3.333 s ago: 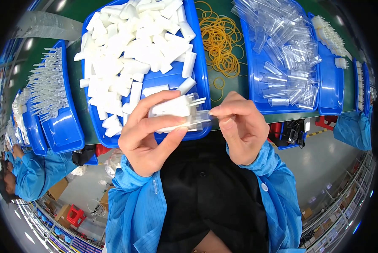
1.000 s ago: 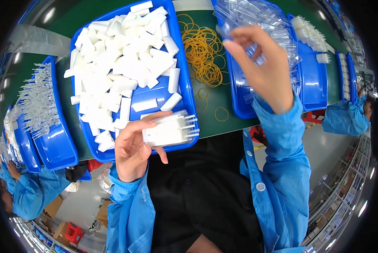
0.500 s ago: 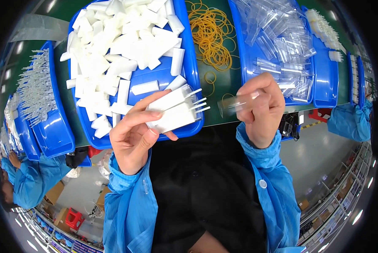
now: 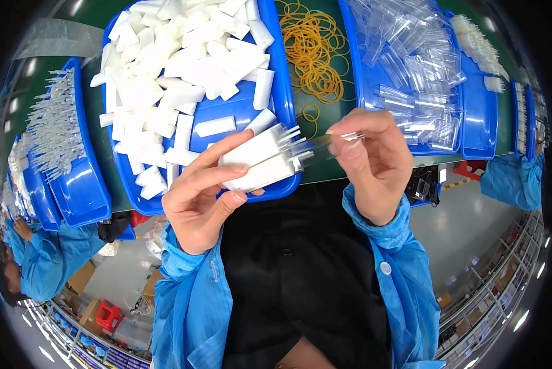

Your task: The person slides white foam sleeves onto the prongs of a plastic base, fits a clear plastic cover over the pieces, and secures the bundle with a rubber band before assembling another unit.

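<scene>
My left hand (image 4: 196, 206) is closed round a bundle of white foam pieces (image 4: 257, 161), held over the near edge of a blue tray. Thin white sticks (image 4: 293, 133) poke out of the bundle's right end, which has a shiny transparent covering. My right hand (image 4: 377, 166) pinches a transparent plastic sleeve (image 4: 321, 152) between thumb and fingers. The sleeve's left end meets the bundle's right end; whether it has slipped over the sticks I cannot tell. White foam pieces (image 4: 184, 98) fill much of the blue tray (image 4: 288, 80) beyond my left hand.
Yellow rubber bands (image 4: 316, 61) lie on the green table (image 4: 300, 107) between the trays. Behind my right hand, a blue tray (image 4: 359, 80) holds transparent sleeves (image 4: 417, 74). Trays of white sticks (image 4: 54, 132) stand at both sides. Co-workers in blue sleeves (image 4: 60, 258) sit at left and right.
My right hand has moved slightly left, bringing the transparent sleeve up to the stick end of the bundle. The left hand still holds the foam bundle, nearly in place.
</scene>
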The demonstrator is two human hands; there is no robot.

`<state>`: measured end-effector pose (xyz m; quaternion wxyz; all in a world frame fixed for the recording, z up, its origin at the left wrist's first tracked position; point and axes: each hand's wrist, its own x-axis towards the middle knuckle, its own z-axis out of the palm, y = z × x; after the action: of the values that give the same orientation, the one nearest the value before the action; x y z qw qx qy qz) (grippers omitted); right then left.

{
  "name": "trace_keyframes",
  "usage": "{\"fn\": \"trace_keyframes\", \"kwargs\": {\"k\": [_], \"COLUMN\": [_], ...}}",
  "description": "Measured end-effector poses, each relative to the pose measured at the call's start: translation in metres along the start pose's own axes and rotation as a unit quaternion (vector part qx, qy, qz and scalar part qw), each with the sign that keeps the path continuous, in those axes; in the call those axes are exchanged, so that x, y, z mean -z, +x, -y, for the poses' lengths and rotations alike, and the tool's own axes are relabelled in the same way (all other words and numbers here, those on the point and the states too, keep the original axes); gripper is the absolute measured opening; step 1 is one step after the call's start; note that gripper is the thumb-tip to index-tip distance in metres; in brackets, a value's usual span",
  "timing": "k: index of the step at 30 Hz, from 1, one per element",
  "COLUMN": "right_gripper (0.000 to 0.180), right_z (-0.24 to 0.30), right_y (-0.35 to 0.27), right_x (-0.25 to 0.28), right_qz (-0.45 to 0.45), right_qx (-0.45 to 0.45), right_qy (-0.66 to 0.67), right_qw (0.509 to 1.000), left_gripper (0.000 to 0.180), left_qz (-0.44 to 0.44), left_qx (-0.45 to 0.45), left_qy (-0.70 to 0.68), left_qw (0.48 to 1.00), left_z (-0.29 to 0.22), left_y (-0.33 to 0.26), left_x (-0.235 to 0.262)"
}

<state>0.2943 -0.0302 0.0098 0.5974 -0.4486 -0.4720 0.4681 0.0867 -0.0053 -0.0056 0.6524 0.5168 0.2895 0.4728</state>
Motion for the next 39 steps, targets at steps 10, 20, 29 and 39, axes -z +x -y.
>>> {"fn": "trace_keyframes", "kwargs": {"k": [10, 20, 29, 39], "right_gripper": [0.016, 0.024, 0.017, 0.014], "right_z": [-0.004, -0.019, -0.009, -0.013], "right_y": [-0.002, -0.017, -0.013, -0.011], "right_x": [-0.008, -0.022, -0.02, -0.02], "right_qz": [0.029, -0.02, 0.025, 0.031], "right_qx": [0.042, 0.118, -0.005, 0.009], "right_qy": [-0.091, 0.004, 0.052, 0.082], "right_qw": [0.995, 0.993, 0.998, 0.996], "left_gripper": [0.024, 0.016, 0.017, 0.022], "left_qz": [-0.032, -0.026, -0.001, -0.023], "left_qx": [-0.003, 0.007, -0.064, -0.093], "left_qy": [0.048, 0.104, 0.158, 0.232], "left_qw": [0.998, 0.994, 0.985, 0.968], "left_z": [0.002, -0.007, -0.006, -0.009], "left_y": [0.0, 0.008, 0.014, 0.013], "left_x": [-0.002, -0.013, -0.01, -0.014]}}
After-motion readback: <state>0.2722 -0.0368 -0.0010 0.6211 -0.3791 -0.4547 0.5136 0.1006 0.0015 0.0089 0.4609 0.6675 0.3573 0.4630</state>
